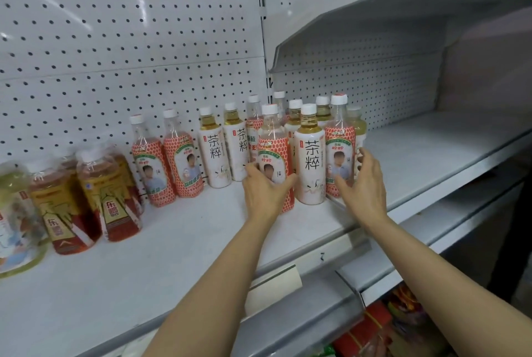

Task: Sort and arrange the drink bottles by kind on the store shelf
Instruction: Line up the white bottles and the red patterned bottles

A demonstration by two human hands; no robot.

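Observation:
A mixed cluster of drink bottles stands on the white shelf [184,244]. My left hand [263,194] is wrapped around the lower part of an orange-labelled bottle [273,145] at the front of the cluster. Just to its right stands a white-labelled tea bottle [310,155]. My right hand [364,184] has its fingers spread and hovers by another orange-labelled bottle [339,143], without a clear grip on it. Further left, two orange-labelled bottles [164,166] and two white tea bottles [227,152] stand in a row. Several more bottles are partly hidden behind the cluster.
Red-and-gold tea bottles [95,201] and a pale green bottle [14,224] stand at the left end. A pegboard back wall [115,39] rises behind. The right part of the shelf [426,143] is bare. Packaged goods [383,325] fill the shelf below.

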